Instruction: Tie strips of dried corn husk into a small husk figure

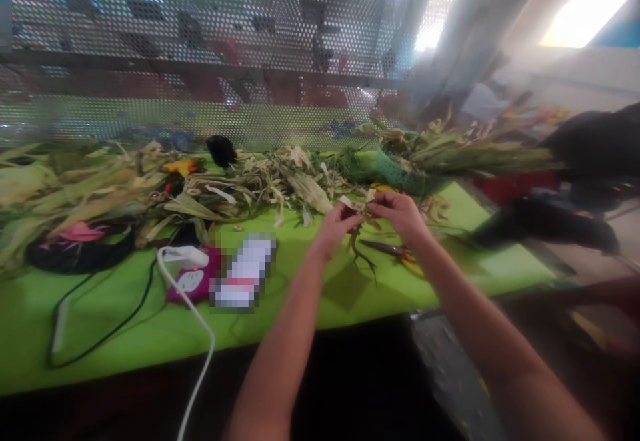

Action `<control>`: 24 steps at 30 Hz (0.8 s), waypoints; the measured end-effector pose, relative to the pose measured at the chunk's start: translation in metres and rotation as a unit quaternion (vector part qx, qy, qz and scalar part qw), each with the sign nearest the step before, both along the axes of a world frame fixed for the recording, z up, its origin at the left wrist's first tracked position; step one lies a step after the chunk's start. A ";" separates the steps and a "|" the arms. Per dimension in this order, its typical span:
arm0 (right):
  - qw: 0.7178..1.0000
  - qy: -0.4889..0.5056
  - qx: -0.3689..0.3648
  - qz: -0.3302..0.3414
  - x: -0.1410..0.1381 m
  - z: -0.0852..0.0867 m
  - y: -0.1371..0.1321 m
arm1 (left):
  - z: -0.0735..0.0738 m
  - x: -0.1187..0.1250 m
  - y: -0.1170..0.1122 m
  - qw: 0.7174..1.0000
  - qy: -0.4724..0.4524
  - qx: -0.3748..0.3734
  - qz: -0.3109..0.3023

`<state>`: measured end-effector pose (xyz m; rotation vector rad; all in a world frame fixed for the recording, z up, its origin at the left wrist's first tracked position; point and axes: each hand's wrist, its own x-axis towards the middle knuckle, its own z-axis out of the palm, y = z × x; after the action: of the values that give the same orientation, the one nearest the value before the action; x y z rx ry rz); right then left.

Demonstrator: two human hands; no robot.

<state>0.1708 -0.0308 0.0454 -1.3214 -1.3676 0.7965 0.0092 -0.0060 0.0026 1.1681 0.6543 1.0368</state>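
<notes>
My left hand and my right hand meet over the green table, both pinched on a small bundle of dried corn husk strips. Thin husk ends dangle below the bundle. Scissors with yellow handles lie on the table just under my right hand. The picture is blurred by motion.
A long heap of corn husks runs along the back of the table before a perforated metal screen. A green basket holds more husks. A white charger and cable, a pink case and a black bowl lie left.
</notes>
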 end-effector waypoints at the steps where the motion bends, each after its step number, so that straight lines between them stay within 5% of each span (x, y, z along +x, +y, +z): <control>1: 1.000 -0.003 0.000 0.001 -0.002 0.000 0.000 | -0.001 0.001 0.000 1.000 0.001 0.003 0.007; 8: 0.998 -0.047 0.038 -0.008 -0.005 0.002 -0.001 | -0.002 0.001 0.002 0.999 0.025 0.030 0.032; 16: 0.986 0.054 -0.002 0.156 0.012 -0.002 0.016 | 0.002 -0.001 -0.002 0.998 -0.022 0.028 -0.046; 24: 0.999 -0.025 0.007 0.043 0.019 -0.006 0.009 | 0.001 0.001 0.002 0.999 -0.023 -0.017 0.024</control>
<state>0.1893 -0.0221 0.0395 -1.2870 -1.4747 0.8152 0.0097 -0.0040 0.0040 1.1005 0.6638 1.0875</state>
